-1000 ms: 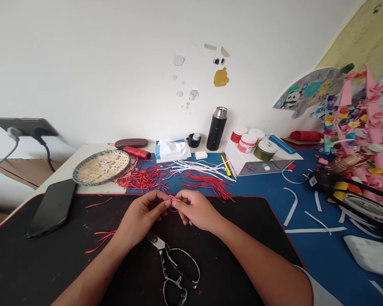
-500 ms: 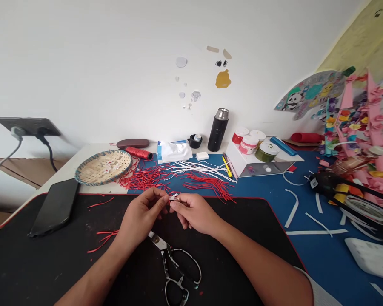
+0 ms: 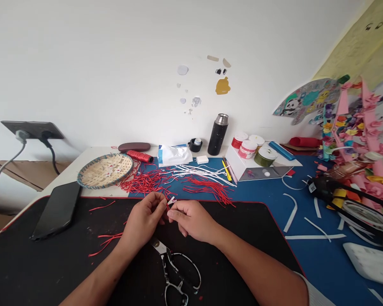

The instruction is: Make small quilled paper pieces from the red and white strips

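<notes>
Pinch grip above a black desk mat (image 3: 252, 223), with surrounding containers. The left hand (image 3: 146, 216) and right hand (image 3: 194, 222) meet over the mat's far edge, a small white-and-red piece (image 3: 171, 201) lying between their fingertips. Thumb and forefinger of each hand are drawn together on it, with scarcely any gap; the exact contact of the hidden fingers cannot be told. Scissors (image 3: 175, 270) lie beneath the hands, blades partly covered by the left.

Containers, from left: a shallow woven basket (image 3: 91, 186), its rim bound in blue-green, holds a few small white and red bits and lies partly on the pale tabletop. Beside it are a closed dark brown case (image 3: 134, 147) and a spool of red thread (image 3: 139, 156). A blue-and-white packet (image 3: 175, 154) lies near a black flask (image 3: 217, 136), which stands upright with a silver cap. On a white box (image 3: 238, 163) stand four jars (image 3: 265, 158) with white lids, coloured red, pink, yellowish and olive green; how full they are cannot be judged. Between packet and mat, red cords (image 3: 148, 182) lie heaped beside white cords (image 3: 199, 172).
</notes>
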{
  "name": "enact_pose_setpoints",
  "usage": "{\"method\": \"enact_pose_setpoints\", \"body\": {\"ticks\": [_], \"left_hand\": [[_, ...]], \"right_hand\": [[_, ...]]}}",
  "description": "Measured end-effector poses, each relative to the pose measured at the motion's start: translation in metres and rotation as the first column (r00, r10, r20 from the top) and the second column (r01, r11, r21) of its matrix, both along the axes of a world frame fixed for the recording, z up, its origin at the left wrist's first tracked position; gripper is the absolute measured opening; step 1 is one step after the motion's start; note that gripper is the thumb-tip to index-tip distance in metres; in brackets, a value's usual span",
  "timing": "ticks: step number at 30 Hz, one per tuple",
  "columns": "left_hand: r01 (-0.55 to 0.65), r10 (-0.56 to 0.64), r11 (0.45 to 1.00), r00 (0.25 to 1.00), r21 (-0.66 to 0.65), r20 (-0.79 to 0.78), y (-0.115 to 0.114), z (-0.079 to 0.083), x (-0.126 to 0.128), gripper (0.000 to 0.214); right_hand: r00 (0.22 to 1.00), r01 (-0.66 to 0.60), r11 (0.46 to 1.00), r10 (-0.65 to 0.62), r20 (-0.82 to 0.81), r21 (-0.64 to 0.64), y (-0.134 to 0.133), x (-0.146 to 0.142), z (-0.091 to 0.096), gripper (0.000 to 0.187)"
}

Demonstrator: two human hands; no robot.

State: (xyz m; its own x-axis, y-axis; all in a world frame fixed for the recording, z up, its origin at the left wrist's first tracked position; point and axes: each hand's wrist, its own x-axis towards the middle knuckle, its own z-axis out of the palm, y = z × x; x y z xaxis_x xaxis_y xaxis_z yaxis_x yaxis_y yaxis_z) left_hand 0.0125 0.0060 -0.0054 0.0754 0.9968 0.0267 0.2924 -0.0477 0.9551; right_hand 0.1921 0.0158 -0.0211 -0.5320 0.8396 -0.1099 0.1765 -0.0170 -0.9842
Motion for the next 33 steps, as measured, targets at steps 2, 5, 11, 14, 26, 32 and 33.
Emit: {"method": "enact_pose_setpoints", "body": {"ticks": [2,5,11,14,26,32,33], "left_hand": [[0.009,-0.008,1.0,0.999,0.012,-0.032,-0.001,-0.001,-0.001,0.03],[0.013,-0.01,1.0,0.996,0.027,-0.085,-0.001,-0.003,-0.002,0.028],[0.003,0.005,0.999,0.991,0.053,-0.133,0.001,-0.006,-0.004,0.029],[-0.011,0.016,0.998,0.996,0.054,-0.09,0.001,-0.006,-0.004,0.029],[-0.092,0.085,0.995,0.988,0.045,0.132,0.002,0.002,-0.006,0.034],[-0.064,0.059,0.997,0.989,0.035,0.135,0.001,0.003,-0.005,0.035],[-0.054,0.048,0.998,0.99,0.038,0.13,0.001,0.003,-0.004,0.035]], "right_hand": [[1.0,-0.01,0.999,0.01,0.017,0.03,-0.001,0.0,0.001,0.025],[0.999,-0.022,0.999,0.02,0.037,0.049,-0.001,0.001,0.003,0.024],[0.997,-0.033,0.998,0.03,0.077,0.045,-0.003,0.002,0.007,0.024],[0.997,-0.034,0.999,0.032,0.069,0.029,-0.003,0.002,0.006,0.024],[0.992,-0.128,0.99,0.129,0.006,-0.052,-0.002,0.006,0.01,0.024],[0.994,0.053,0.997,-0.057,-0.094,-0.048,0.006,0.01,0.01,0.035],[0.992,0.071,0.996,-0.075,-0.105,-0.045,0.007,0.01,0.01,0.036]]}}
